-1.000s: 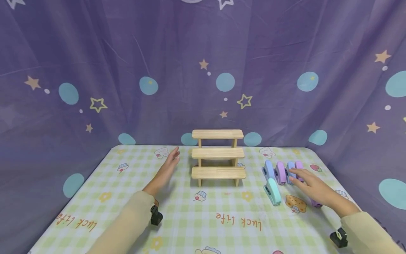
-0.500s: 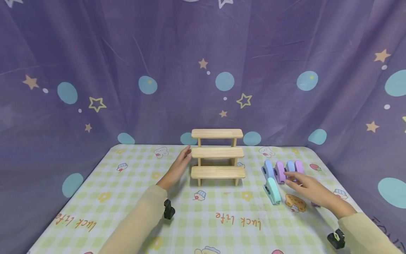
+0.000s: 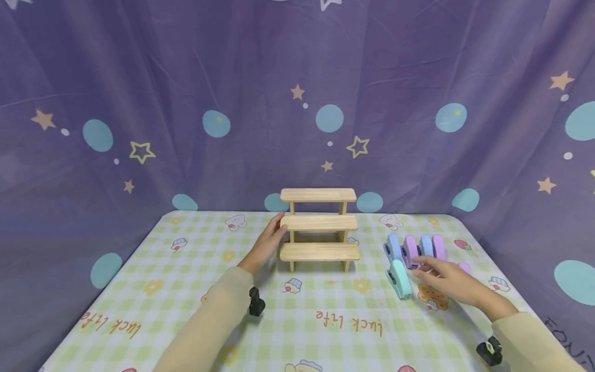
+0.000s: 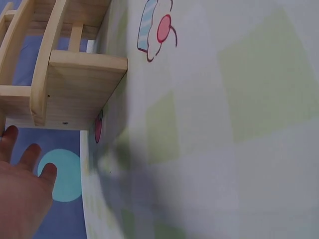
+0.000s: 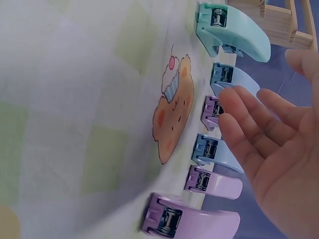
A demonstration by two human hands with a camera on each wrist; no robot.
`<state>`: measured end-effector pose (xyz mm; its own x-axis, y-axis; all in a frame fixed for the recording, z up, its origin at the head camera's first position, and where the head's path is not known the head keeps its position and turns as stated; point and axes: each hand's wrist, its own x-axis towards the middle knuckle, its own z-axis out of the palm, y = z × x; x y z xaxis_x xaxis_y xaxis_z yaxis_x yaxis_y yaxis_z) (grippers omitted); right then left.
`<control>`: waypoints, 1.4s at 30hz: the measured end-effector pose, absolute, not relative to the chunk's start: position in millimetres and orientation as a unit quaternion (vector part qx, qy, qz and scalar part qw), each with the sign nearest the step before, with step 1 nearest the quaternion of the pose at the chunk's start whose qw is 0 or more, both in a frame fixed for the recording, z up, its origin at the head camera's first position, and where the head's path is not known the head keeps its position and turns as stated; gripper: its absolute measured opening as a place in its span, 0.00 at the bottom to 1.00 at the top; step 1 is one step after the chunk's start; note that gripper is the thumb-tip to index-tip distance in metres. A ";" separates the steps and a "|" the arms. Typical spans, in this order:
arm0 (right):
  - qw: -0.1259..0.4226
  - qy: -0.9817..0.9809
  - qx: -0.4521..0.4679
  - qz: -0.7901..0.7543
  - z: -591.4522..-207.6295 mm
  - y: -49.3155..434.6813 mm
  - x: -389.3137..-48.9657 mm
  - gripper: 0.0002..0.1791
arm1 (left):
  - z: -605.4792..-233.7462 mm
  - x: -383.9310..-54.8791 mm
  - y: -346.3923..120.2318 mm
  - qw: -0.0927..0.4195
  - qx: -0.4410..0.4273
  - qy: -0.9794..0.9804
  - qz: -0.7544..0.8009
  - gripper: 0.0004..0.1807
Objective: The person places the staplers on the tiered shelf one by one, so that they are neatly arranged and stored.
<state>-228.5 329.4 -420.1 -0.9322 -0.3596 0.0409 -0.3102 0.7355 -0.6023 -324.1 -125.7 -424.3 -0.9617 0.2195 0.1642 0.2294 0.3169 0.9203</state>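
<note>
Purple cloth [image 3: 260, 67] printed with stars and blue dots hangs behind a table [image 3: 362, 351] covered in green-and-white check. Near the table's far edge stands a three-tier wooden stand [image 3: 318, 223]. The person's left hand [image 3: 267, 243] is at the left end of its middle shelf, fingers loosely extended and gripping nothing; whether the fingertips touch the wood cannot be told. To the right of the stand sit six stapler-shaped tools. Four form a row, from left to right: a light blue tool [image 3: 394, 247], a lilac tool [image 3: 410, 249], a second blue tool [image 3: 425, 245] and a second lilac tool [image 3: 438, 246]. A mint tool [image 3: 400, 279] sits in front of the row's left end, and a third lilac tool [image 3: 464, 267] is partly hidden behind the right hand [image 3: 443, 279]. That hand, just beside the mint one, has its fingers apart and slightly bent, holding nothing
</note>
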 end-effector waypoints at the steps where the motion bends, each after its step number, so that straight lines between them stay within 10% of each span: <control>1: 0.044 0.929 -0.179 -0.320 -420.9 328.9 -228.8 0.27 | -424.7 -324.0 -125.4 0.005 -0.140 -0.809 -0.571 0.32; 16: 0.105 0.920 -0.163 -0.340 -432.1 316.4 -230.1 0.31 | -434.9 -325.3 -118.5 0.009 -0.123 -0.781 -0.613 0.32; 42: 0.028 0.938 -0.170 -0.302 -437.0 296.6 -228.9 0.17 | -436.6 -324.4 -118.5 0.010 -0.121 -0.765 -0.632 0.32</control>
<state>-228.9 296.6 -437.0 -0.9406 -0.3356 0.0511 -0.3023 0.7597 -0.5757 -324.4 -118.5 -436.6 -0.9705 0.1729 0.1678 0.1973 0.1709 0.9653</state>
